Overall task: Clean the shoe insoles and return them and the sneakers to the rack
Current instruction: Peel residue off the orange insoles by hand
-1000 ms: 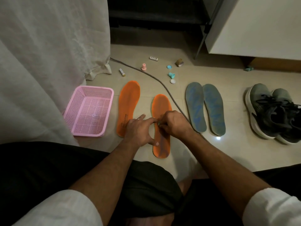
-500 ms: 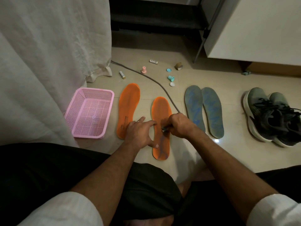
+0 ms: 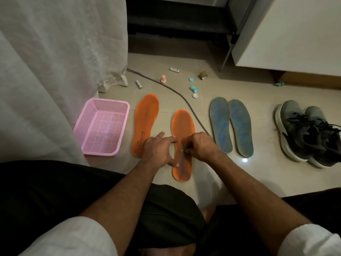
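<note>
The pink basket [image 3: 101,129] sits on the tiled floor [image 3: 258,182] against the white curtain [image 3: 46,71]; through its mesh only a small pale patch shows on the bottom, and what that is cannot be told. Just right of the basket lies one orange insole [image 3: 145,124], and right of that a second orange insole [image 3: 183,143], its heel end smudged dark. The left hand [image 3: 158,151] rests between the two, fingers spread and fairly straight, forefinger and thumb pressing on the second insole's left edge. The right hand [image 3: 200,146] is curled over the same insole, its fingers pinching a small greyish object [image 3: 184,149] too tiny to identify. Farther right of the basket, past a grey cable [image 3: 177,93], two blue-grey insoles [image 3: 230,126] lie side by side, touching, and beyond them a pair of dark sneakers [image 3: 310,133] stands together. Behind the basket, scattered small items lie near the cable: a pink cap [image 3: 163,79], teal caps [image 3: 194,88] and a battery [image 3: 139,84].
</note>
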